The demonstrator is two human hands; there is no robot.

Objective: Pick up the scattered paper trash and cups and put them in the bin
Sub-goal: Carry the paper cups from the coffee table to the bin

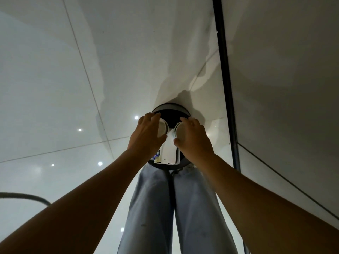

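A round black bin (pixel 176 109) stands on the pale tiled floor just in front of my legs. Directly over its mouth, my left hand (pixel 146 133) grips one white paper cup (pixel 162 127) and my right hand (pixel 194 138) grips another white paper cup (pixel 180 132), both cups on their sides with their openings facing each other. Inside the bin, below the cups, lies a white box or folded paper (pixel 169 153) with a scrap of blue-printed trash (pixel 157 156) beside it. Both hands hide most of the bin's rim.
A grey wall with a black vertical strip (pixel 226 79) runs close along the right side. Glossy white floor tiles (pixel 55 88) spread to the left and ahead, reflecting ceiling lights. A dark cable (pixel 27 196) curves across the floor at the lower left.
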